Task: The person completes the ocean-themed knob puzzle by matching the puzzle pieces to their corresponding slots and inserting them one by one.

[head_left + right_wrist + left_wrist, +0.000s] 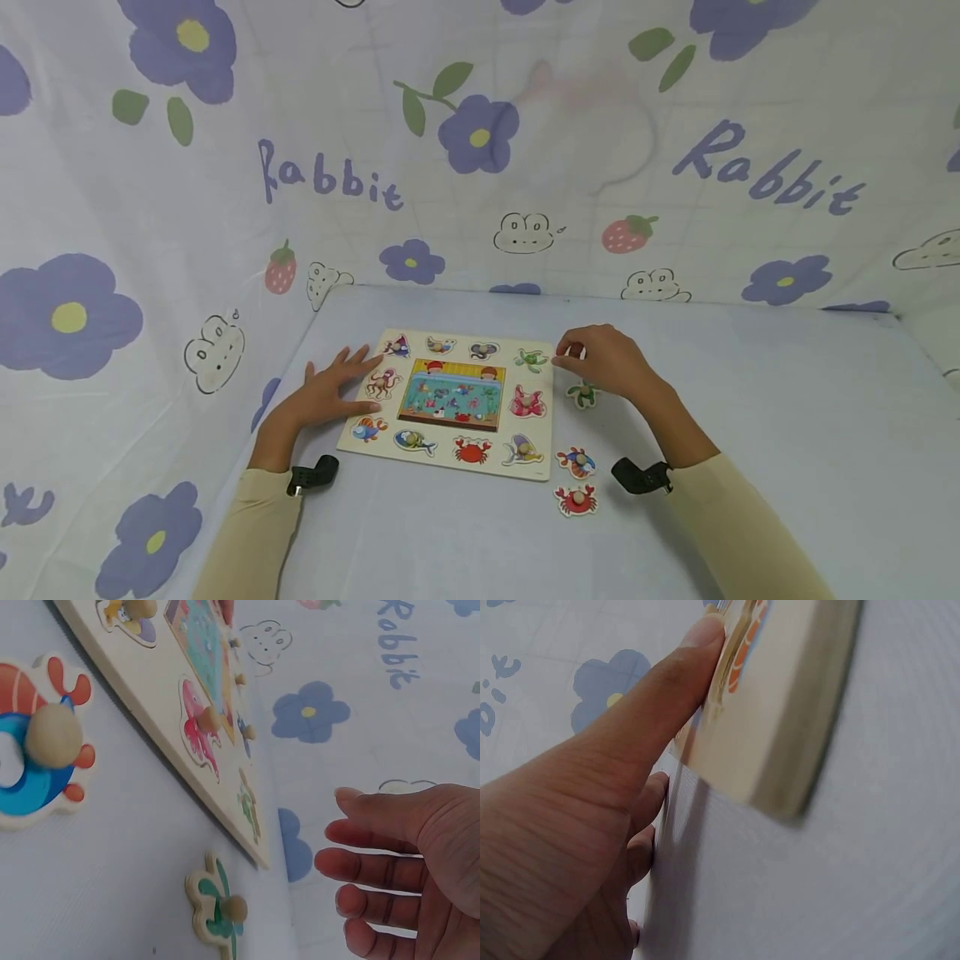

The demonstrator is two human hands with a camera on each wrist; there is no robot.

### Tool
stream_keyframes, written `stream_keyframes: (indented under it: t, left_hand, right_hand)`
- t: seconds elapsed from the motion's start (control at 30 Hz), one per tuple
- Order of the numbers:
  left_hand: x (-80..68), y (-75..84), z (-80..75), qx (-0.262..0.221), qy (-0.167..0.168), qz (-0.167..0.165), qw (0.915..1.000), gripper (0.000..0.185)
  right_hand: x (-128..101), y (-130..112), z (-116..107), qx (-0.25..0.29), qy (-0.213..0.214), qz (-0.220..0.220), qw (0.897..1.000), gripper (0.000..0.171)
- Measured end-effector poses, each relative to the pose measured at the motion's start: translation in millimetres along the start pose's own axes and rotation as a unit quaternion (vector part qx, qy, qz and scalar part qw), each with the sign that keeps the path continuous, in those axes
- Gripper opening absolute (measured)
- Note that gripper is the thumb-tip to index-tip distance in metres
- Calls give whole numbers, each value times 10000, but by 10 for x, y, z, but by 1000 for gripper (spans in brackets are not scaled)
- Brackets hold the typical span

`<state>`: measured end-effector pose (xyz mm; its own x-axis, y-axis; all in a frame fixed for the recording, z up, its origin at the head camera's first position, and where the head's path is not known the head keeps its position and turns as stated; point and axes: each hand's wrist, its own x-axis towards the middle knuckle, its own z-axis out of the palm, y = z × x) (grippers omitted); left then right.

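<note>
A wooden knob puzzle board (450, 467) with sea-animal shapes lies on the table. My left hand (333, 393) rests on its left edge with fingers spread; in the left wrist view the thumb (697, 645) touches the board's face. Beyond the right edge, my right hand (611, 358) hovers near the board's upper right corner, fingers loosely bent and holding nothing. Just below that hand lies a green turtle piece (583, 394) with a wooden knob. A blue-and-orange hermit crab piece (576, 462) and a red crab piece (577, 501) lie nearer to me.
Several knobbed pieces sit in the board, among them a pink starfish-like piece (527, 402) and a striped fish (523, 451). A white table (750, 400) extends to the right. Flower-printed white cloth (570, 150) hangs behind and on the left.
</note>
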<state>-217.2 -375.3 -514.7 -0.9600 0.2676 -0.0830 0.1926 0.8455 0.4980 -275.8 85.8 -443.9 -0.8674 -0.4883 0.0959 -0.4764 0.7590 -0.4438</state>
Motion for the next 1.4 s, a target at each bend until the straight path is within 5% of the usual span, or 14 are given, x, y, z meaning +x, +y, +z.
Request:
stream_keyframes:
  t: [0.67,1.4]
  left_hand:
    - [58,16,26,64,-46,-25,10000,94]
    - [40,-56,47,-15,-41,30,10000,93]
  right_hand:
    - [-252,320,13,-113,-500,648,9966,18]
    - [-241,293,153,-633,-465,784,9938,28]
